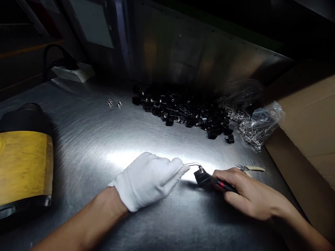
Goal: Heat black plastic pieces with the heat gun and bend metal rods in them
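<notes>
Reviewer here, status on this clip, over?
Gloved left hand on bent metal wire, its end at black block. Bare right hand gripping red-banded black tool. Pile of black blocks beyond hands.

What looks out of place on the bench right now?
Two small metal fittings sit alone on the steel bench, away from the black parts; loose metal pieces also lie spilled outside a clear plastic bag.

Small black plastic blocks (183, 108) piled mid-back on the brushed steel desk (78, 146), brown cardboard box (306, 146) right, yellow-black drum (26, 164) far left.
</notes>
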Demonstrator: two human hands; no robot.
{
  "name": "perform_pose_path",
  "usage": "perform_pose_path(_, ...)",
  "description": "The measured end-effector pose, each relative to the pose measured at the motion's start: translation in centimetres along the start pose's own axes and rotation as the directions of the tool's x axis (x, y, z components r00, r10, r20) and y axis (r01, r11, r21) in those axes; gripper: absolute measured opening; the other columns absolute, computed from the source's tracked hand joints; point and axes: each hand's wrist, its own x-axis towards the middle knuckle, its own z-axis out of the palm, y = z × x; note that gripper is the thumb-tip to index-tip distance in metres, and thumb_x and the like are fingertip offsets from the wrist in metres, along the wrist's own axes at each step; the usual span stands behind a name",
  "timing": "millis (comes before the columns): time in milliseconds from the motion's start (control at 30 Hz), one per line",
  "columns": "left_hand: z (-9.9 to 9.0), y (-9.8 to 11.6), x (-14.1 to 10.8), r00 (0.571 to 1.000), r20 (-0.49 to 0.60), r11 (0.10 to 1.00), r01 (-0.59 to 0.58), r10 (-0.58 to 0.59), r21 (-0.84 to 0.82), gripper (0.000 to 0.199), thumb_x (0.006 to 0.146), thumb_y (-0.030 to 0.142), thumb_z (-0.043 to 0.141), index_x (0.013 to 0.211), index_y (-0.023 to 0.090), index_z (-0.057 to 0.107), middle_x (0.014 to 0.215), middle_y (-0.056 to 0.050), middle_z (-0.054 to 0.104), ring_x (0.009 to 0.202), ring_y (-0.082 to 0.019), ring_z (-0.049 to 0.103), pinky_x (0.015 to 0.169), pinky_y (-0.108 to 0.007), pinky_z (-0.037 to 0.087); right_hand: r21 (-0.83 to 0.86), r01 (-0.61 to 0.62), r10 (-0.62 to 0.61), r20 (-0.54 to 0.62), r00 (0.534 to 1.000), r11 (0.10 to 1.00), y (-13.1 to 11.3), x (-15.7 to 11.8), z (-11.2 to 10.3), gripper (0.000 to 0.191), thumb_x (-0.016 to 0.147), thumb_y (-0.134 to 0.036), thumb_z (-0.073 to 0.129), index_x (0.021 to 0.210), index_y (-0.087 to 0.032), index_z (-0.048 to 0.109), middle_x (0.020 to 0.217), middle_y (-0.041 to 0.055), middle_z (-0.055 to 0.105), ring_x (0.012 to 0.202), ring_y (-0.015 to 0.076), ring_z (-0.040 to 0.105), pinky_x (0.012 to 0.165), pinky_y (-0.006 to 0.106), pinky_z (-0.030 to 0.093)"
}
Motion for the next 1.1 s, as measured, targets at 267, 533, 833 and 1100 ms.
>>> perform_pose_path(267, -0.3, 0.1, 0.0, 0.999, -0.004, 0.998, -0.043, 0.043, 0.038, 0.043, 0.104, 0.037, 0.034, 0.067, 0.022, 0.052, 0.047, 0.004, 0.043, 0.039, -0.012, 0.029, 0.045, -0.032, 0.022, -0.001, 0.004, -0.004, 0.042, 0.999, 1.000, 0.0, -0.1, -0.3, 0.019, 0.085, -0.016, 0.050, 0.101, -0.021, 0.059, 0.093, 0.0031, 0.065, 0.084, 0.0221, 0.059, 0.073, 0.029, 0.043)
perform_pose_path(533, -0.3, -0.1, 0.0, 0.994, 0.076, 0.996, -0.084, 0.083, 0.012, 0.046, 0.104, 0.039, 0.033, 0.069, 0.022, 0.057, 0.047, 0.003, 0.045, 0.039, -0.013, 0.027, 0.045, -0.032, 0.023, -0.015, -0.007, 0.008, 0.067, 0.998, 1.000, 0.1, -0.4, -0.3, 0.020, 0.083, -0.015, 0.053, 0.100, -0.022, 0.061, 0.093, 0.0027, 0.066, 0.085, 0.0225, 0.060, 0.071, 0.028, 0.042)
perform_pose_path(833, 0.4, -0.1, 0.2, 0.992, 0.095, 0.995, -0.083, 0.087, -0.049, 0.046, 0.105, 0.041, 0.030, 0.073, 0.021, 0.058, 0.051, 0.004, 0.051, 0.041, -0.012, 0.036, 0.047, -0.030, 0.030, 0.034, 0.003, -0.008, 0.139, 0.990, 0.999, 0.4, -0.2, -0.8, 0.017, 0.080, -0.012, 0.050, 0.093, -0.022, 0.055, 0.087, 0.0007, 0.060, 0.083, 0.0206, 0.055, 0.075, 0.030, 0.039)
perform_pose_path(1100, 2.0, 0.7, 0.4, 1.000, -0.001, 0.929, 0.009, -0.010, -0.371, 0.041, 0.102, 0.038, 0.041, 0.067, 0.020, 0.053, 0.051, 0.004, 0.048, 0.044, -0.010, 0.041, 0.044, -0.028, 0.028, 0.179, 0.036, -0.056, 0.109, 0.992, 0.983, 0.8, -0.2, -0.8, 0.018, 0.069, -0.012, 0.047, 0.084, -0.021, 0.047, 0.079, -0.0031, 0.052, 0.071, 0.0160, 0.046, 0.068, 0.029, 0.033)
